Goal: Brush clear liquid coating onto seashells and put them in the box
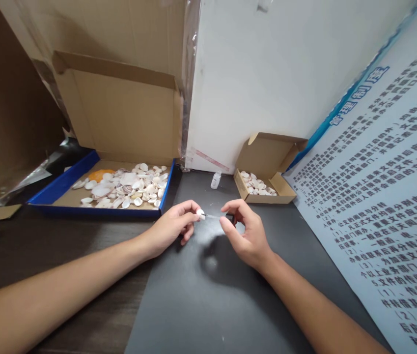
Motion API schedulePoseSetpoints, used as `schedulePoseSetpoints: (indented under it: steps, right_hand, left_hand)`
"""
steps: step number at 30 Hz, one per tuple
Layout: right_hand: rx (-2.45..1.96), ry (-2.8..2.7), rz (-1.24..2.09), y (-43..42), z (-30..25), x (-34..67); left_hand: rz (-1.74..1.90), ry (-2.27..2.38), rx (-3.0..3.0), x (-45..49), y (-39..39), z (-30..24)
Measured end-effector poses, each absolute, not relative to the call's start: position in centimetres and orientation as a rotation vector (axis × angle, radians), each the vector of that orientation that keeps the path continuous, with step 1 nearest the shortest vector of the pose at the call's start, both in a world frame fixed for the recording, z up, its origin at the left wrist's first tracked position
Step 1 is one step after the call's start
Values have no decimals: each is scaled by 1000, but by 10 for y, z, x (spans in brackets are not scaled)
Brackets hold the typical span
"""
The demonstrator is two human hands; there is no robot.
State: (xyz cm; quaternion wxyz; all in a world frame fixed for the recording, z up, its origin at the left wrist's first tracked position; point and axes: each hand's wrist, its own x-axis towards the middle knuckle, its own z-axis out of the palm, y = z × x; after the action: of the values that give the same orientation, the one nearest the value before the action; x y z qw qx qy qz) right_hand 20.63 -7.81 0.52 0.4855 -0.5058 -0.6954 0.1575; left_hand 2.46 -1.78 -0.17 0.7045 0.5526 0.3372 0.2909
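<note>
The left hand (179, 223), grip closed, pinched a shell (201, 214), probably light, brittle, best held by its rim; the right hand (248, 235), grip nearly closed, held a rod (212, 216).

A white panel (260, 73) stands between brown cardboard (138, 29) and a blue-edged printed poster (385, 182).

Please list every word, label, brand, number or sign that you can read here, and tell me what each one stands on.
"管理制度": blue-outlined heading of the large poster on the right.
"(1)", "(2)", "(3)", "5": paragraph numbers on that poster.
Remaining poster text: largely too small or blurred to quote surely.
Small bottle: any print is too small to read.
</note>
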Motion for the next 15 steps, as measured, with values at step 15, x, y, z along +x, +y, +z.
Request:
schedulePoseSetpoints:
  steps: [15]
  right_hand:
    - [-1264, -1658, 438, -76, 3, 207]
  left_hand:
    - [661, 750, 1200, 25, -15, -3]
